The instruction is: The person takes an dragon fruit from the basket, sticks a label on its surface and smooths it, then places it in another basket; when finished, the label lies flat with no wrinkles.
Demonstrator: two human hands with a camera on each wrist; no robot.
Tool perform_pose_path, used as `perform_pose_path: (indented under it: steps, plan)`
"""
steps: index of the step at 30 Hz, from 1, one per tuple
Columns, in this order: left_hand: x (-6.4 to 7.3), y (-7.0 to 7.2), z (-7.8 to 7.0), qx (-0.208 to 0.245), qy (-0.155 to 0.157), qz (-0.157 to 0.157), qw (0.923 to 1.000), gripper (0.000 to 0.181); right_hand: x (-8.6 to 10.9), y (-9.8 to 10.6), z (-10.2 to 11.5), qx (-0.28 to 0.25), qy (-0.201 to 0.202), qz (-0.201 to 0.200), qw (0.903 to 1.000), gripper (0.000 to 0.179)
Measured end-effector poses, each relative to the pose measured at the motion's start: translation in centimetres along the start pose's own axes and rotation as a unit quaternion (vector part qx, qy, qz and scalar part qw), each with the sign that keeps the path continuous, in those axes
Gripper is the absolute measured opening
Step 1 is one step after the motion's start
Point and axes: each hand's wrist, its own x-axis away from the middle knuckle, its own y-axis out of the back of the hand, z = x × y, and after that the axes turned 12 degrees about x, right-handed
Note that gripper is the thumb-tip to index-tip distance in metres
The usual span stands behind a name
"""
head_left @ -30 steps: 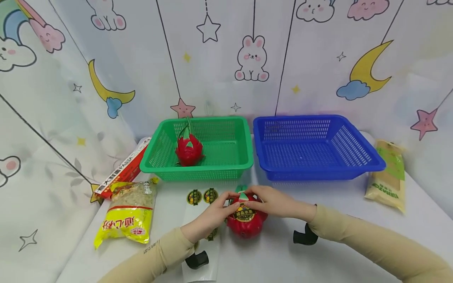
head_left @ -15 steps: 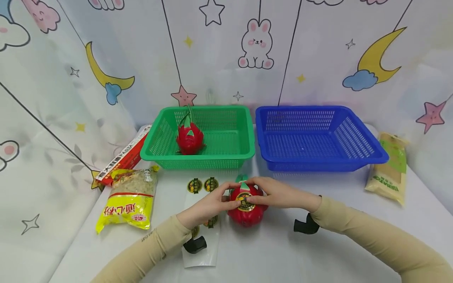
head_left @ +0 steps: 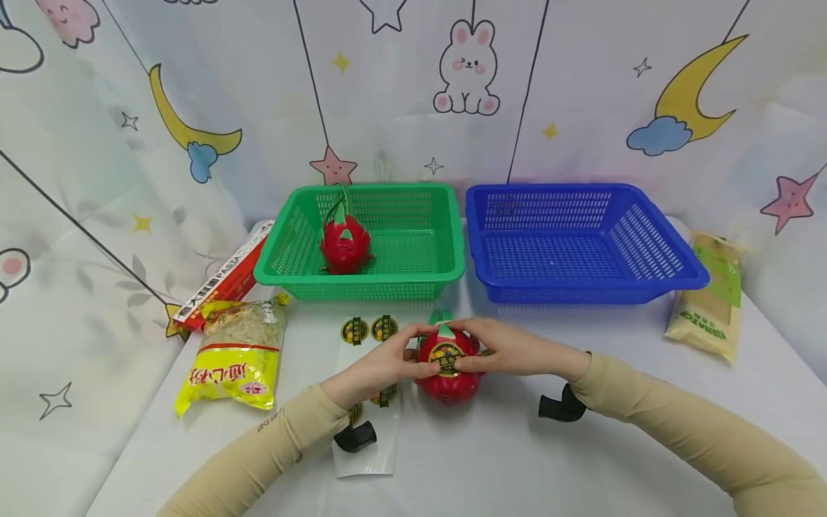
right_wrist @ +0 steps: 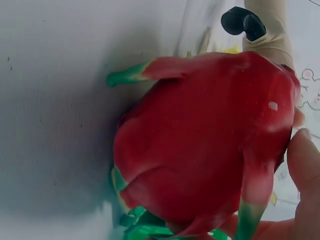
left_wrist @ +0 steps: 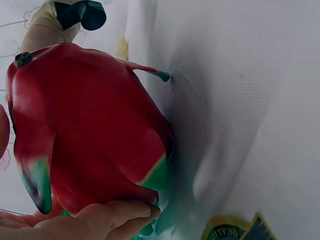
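Observation:
A red dragon fruit (head_left: 447, 391) with green-tipped scales rests on the white table, carrying a round black-and-gold sticker (head_left: 446, 353) on its upper side. My left hand (head_left: 384, 365) grips its left side, the thumb pressing the sticker's left edge. From the right, my right hand (head_left: 517, 350) holds the same fruit, thumb at the sticker's right edge. In the left wrist view, fingers (left_wrist: 110, 217) curl at the fruit's green end. The right wrist view shows the fruit's red flank (right_wrist: 195, 145) beside my right thumb (right_wrist: 304, 162).
A sticker sheet (head_left: 365, 456) lies under my left forearm. Behind stand a green basket (head_left: 362, 289) holding another dragon fruit (head_left: 345, 245) and a blue basket (head_left: 581, 293). A yellow food bag (head_left: 235, 366) and a red pasta box (head_left: 226, 280) lie left, a beige packet (head_left: 707, 301) right.
Both thumbs have slid from the sticker's upper part down to its two sides, exposing more of it. The fruit stays in place between the hands. The head view has tilted downward.

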Motion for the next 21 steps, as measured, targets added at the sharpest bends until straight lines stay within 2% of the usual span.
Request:
perform_pose_path:
  steps: [3, 9, 13, 21]
  plan:
    - [0.1, -0.1, 0.0, 0.002, 0.003, -0.001, 1.0, 0.062, 0.1, -0.3, 0.0, -0.007, 0.0, -0.003, 1.0, 0.069]
    - [0.2, -0.1, 0.1, 0.011, 0.008, -0.006, 0.9999, 0.063, 0.2, -0.8, 0.1, -0.011, -0.002, -0.024, 0.9997, 0.068]
    - [0.2, -0.1, 0.1, 0.014, 0.009, -0.005, 0.9998, 0.064, 0.3, -1.1, 0.0, -0.019, -0.001, -0.025, 0.9995, 0.066]
    - [0.4, -0.5, -0.1, 0.003, 0.007, -0.018, 0.9998, 0.066, 0.5, -1.6, 0.1, -0.027, -0.001, -0.036, 0.999, 0.068]
